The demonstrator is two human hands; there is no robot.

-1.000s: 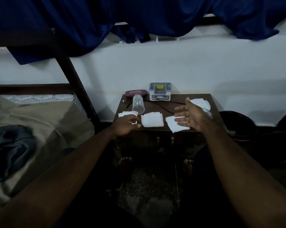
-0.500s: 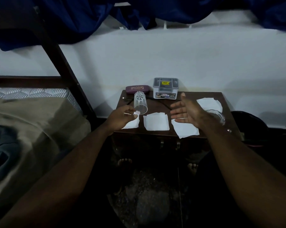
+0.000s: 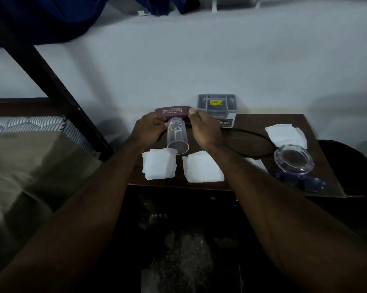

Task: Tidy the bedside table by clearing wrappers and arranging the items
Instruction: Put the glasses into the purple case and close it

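A maroon spectacle case (image 3: 172, 111) lies at the back left of the dark wooden bedside table (image 3: 317, 166). My left hand (image 3: 150, 129) grips its left end and my right hand (image 3: 203, 127) grips its right end. Between the hands a clear drinking glass (image 3: 177, 137) lies on its side, mouth toward me. White paper wrappers lie flat along the front: one (image 3: 159, 164) at the left, one (image 3: 202, 167) in the middle, and another (image 3: 285, 135) at the back right.
A small grey plastic organiser box (image 3: 217, 104) stands against the wall. A black cable (image 3: 252, 134) loops across the table. A clear glass ashtray (image 3: 293, 159) and a blue object (image 3: 300, 180) sit near the right front corner. A bed (image 3: 30, 157) lies left; a dark bin (image 3: 343, 155) sits right.
Both hands moved from over the wrappers to the back of the table and closed on the two ends of the spectacle case. The camera dipped closer to the table.
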